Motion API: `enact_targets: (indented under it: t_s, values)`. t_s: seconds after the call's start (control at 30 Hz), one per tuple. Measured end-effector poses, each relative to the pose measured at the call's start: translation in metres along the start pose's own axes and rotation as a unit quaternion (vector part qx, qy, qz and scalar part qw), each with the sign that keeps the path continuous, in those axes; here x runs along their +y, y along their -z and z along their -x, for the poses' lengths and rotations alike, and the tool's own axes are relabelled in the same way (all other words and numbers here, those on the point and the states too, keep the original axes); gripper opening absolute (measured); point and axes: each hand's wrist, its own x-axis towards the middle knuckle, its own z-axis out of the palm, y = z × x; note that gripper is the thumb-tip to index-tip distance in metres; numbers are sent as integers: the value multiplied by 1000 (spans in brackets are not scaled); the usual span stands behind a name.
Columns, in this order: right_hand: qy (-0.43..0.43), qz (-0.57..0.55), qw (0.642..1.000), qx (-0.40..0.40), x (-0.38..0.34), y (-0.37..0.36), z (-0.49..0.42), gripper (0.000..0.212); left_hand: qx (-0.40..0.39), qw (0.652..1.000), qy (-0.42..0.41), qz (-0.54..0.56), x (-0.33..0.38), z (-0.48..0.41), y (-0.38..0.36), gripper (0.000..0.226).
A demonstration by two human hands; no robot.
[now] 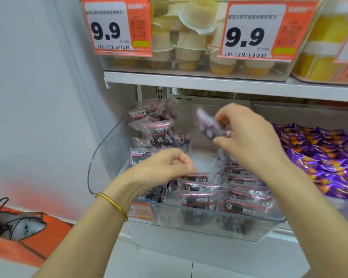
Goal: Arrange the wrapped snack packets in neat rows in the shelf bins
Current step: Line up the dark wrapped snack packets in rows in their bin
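Head view, standing at the shelf: the person's right hand (247,137) is raised over the clear bin (100,157), thumb and fingers pinching one dark pink-edged packet (211,127). The packet is clear of everything below and blurred, and its long axis slants from upper left down to lower right. Directly below it and a little to the left is a bare patch of bin floor (201,157), which looks like the slot it is heading for. To stand like the others, the packet would need turning so its long edge runs side to side. The left hand (163,167), with a gold bangle (115,203) at the wrist, is curled low beside that gap, just above the front rows (199,197). I cannot tell whether it is nipping a packet top or holding nothing. Those rows stand upright, overlapping, against the front wall. At the back left, loose packets (155,129) lie heaped at odd angles. The next bin holds purple packets (319,153), and jelly cups (189,37) fill the tub on the shelf above.
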Motion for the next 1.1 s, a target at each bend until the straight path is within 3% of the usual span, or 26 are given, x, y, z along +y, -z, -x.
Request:
enact_targets:
  t_s: [0.1, 0.2, 0.27, 0.33, 0.43, 0.57, 0.63, 0.73, 0.9, 1.0, 1.1]
  values:
    - [92, 122, 977, -148, -11, -13, -2, 30, -9, 1000, -5, 5, 3, 6, 7, 9]
    - [112, 176, 931, -299, -19, -24, -7, 29, 100, 993, -5, -69, 4, 11, 29, 10]
    - [98, 176, 912, -358, -22, -29, -15, 32, 229, 953, -15, -197, -5, 8, 47, 11]
    - [76, 141, 907, -389, -22, -31, -23, 36, 238, 914, -23, -329, -14, 2, 56, 27]
    - [36, 23, 924, -381, -14, -32, -24, 33, 147, 906, -32, -396, -22, -4, 57, 47]
    - [57, -18, 949, -309, -7, -34, -20, 19, 136, 918, -50, -368, -21, -8, 59, 53]
    - [85, 10, 955, -284, -11, -34, -20, 18, 139, 917, -48, -370, -19, -9, 60, 48]
    - [93, 52, 951, -292, -17, -35, -22, 19, 158, 908, -88, -377, -14, -5, 66, 21]
    - [80, 63, 942, -321, -18, -37, -24, 18, 318, 911, -194, -179, 9, 7, 64, 24]
    - [34, -20, 949, -312, -10, -37, -21, 27, 286, 936, -190, -77, 12, 5, 50, 23]
    - [-50, -135, 959, -245, 2, -32, -18, 55, 242, 957, -156, -21, 10, -3, 32, 20]
